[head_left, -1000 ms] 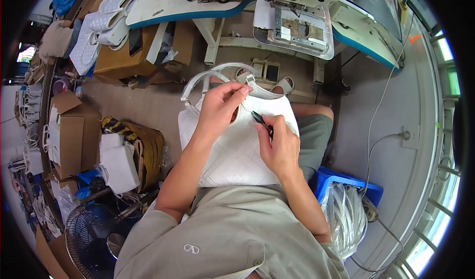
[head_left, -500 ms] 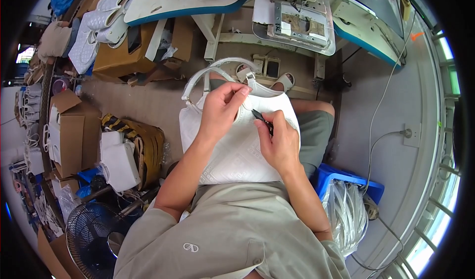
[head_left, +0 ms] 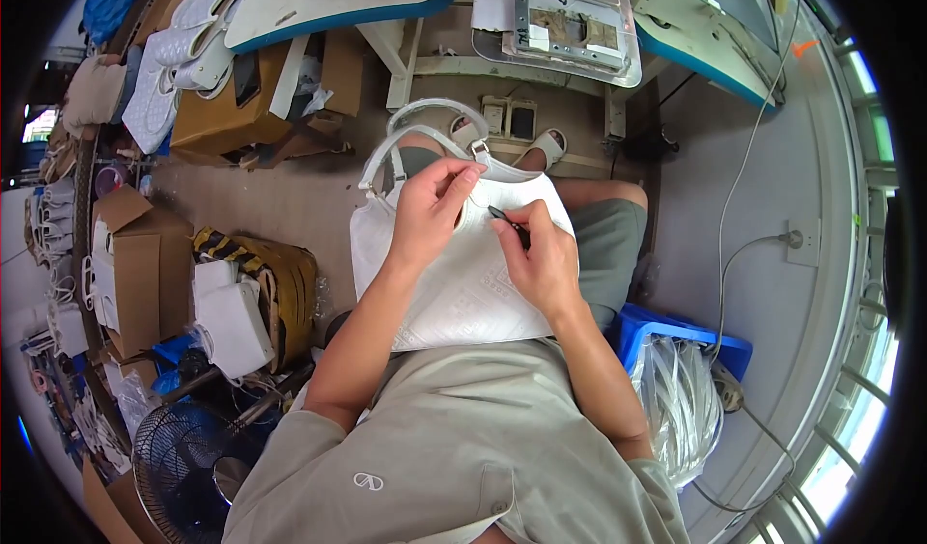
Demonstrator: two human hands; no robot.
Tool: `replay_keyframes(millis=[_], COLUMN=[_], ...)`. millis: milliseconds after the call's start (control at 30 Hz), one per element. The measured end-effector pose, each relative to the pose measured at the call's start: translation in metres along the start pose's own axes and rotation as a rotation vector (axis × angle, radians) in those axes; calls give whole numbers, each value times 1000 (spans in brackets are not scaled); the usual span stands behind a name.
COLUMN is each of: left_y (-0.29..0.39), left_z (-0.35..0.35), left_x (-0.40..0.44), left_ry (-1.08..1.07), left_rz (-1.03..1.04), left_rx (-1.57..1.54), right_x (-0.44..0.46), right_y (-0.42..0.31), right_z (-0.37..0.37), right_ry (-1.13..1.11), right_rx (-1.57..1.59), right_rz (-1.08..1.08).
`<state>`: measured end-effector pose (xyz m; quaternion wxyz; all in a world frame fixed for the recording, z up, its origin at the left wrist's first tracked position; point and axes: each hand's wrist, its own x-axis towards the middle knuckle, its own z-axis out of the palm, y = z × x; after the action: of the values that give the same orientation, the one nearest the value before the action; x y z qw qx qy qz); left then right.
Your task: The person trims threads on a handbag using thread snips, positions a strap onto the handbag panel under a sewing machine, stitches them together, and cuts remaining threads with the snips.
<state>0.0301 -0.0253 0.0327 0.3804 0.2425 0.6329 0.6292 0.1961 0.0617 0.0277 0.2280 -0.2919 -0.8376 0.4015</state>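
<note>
A white handbag with an embossed pattern lies across my lap, its two strap handles pointing away from me. My left hand pinches at the bag's upper edge, thumb against fingers, close to the base of a handle. In my right hand is a small black pointed tool, whose exact kind I cannot make out. Its tip points up and left, close to the bag's surface just right of my left hand. What lies between my left fingertips is too small to see.
Ahead is a sewing machine table with a metal plate fixture. White bags and cardboard boxes stand at the left, with a black fan below. A blue crate with plastic-wrapped strips is at the right.
The view has shifted slightly. My right hand and the black tool tip have drawn a little nearer to my left hand, which keeps its pinch on the handbag.
</note>
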Motion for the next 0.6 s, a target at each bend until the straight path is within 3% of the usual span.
replay_keyframes(millis=[133, 600], left_y=[-4, -4], left_z=[-2, 2], left_x=[4, 0], left_ry=[-1, 12], left_rz=[3, 3], left_rx=[48, 48], right_x=[-6, 2], right_y=[-3, 0], right_z=[-4, 4], right_ry=[29, 34], right_rx=[12, 20], right_rz=[122, 43])
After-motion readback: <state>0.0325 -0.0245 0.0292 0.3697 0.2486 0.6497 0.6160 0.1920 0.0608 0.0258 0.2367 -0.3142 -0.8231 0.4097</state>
